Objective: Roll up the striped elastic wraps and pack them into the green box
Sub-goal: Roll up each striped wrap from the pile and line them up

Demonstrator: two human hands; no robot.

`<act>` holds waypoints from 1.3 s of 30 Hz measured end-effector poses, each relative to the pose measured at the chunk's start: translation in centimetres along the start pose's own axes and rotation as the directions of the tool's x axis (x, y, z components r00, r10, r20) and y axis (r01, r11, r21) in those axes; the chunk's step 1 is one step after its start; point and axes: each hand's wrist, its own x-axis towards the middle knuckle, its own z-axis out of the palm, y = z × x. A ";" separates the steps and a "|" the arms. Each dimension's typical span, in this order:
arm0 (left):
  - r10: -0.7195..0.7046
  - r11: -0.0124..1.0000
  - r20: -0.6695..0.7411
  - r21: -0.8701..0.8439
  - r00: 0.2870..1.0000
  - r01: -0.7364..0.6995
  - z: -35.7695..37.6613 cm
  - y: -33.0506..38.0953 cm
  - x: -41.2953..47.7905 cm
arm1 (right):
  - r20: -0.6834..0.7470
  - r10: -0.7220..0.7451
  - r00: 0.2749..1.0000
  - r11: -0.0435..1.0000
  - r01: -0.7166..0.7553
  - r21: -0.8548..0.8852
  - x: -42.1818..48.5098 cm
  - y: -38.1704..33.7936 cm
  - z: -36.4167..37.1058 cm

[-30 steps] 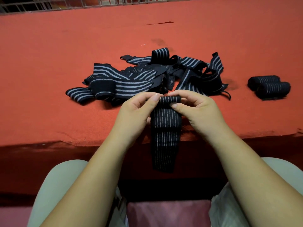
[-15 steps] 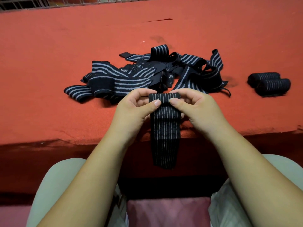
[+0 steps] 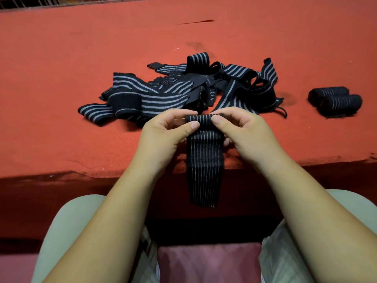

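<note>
A black elastic wrap with thin pale stripes [image 3: 205,160] hangs over the table's front edge, its top end turned into a small roll. My left hand [image 3: 163,133] pinches the roll's left end between thumb and fingers. My right hand [image 3: 242,129] pinches the right end the same way. Behind my hands lies a tangled pile of loose striped wraps [image 3: 175,92]. Two finished rolls [image 3: 336,101] lie side by side at the right. No green box is in view.
The table is covered in red cloth [image 3: 61,78], and its front edge runs just below my wrists. A wire rack edge [image 3: 40,2] shows at the far top left. My knees and a pink cushion [image 3: 208,262] are below the table.
The roll at the wrap's top has grown a little, and the hanging tail has shortened. Both hands stay at the roll's ends with fingers shifted slightly.
</note>
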 end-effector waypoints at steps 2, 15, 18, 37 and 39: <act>-0.024 1.000 -0.012 -0.014 1.000 0.024 -0.1 0.1 0.1 | 0.005 -0.009 1.000 1.000 0.009 0.011 -0.1 -0.2 0.0; -0.072 0.994 -0.040 -0.081 0.997 0.068 -0.6 -0.3 0.5 | 0.041 0.076 0.996 0.989 -0.081 0.125 -0.1 0.5 0.1; -0.091 0.991 -0.014 -0.099 0.996 0.089 -0.7 -0.1 0.4 | 0.040 0.043 0.998 0.992 -0.048 0.121 -0.2 0.4 0.2; -0.108 0.992 -0.069 -0.070 0.992 0.103 -0.2 0.2 0.1 | 0.094 0.006 0.996 1.000 -0.007 0.004 0.0 0.7 0.1; -0.100 0.990 -0.073 -0.111 0.992 0.091 -0.4 0.2 0.2 | 0.099 0.047 0.994 0.999 -0.048 0.009 -0.1 0.6 0.0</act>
